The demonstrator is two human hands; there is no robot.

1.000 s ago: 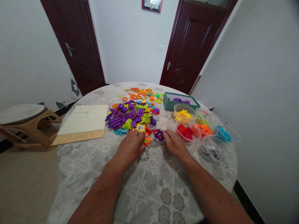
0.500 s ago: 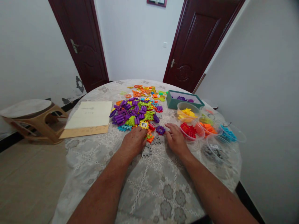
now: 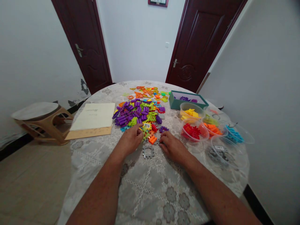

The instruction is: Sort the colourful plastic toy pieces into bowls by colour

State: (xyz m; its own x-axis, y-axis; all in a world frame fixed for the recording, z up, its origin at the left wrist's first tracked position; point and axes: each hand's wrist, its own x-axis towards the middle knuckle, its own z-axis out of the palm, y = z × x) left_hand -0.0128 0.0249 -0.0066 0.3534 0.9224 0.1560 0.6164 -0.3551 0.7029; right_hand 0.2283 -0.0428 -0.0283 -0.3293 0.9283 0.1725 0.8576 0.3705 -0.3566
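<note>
A heap of plastic building blocks, mostly purple with green, yellow and orange ones, lies on the table. My left hand is at the heap's near edge, thumb and forefinger apart, with nothing seen between them. A yellow window block and an orange block lie just to its right. My right hand has its fingers curled at the right end of a flat grey block. Close above its fingertips lies a purple block. Nearer to me, a grey arch-shaped block lies flat.
Clear tubs on the right hold yellow, red, orange, blue and grey blocks. Behind them stands a green box with purple pieces. Paper sheets lie left; orange pieces spread at the back.
My right hand has moved left and closer, from beside the purple block to the flat grey block. My left hand has drawn slightly left, uncovering more blocks. The view has shifted slightly.
</note>
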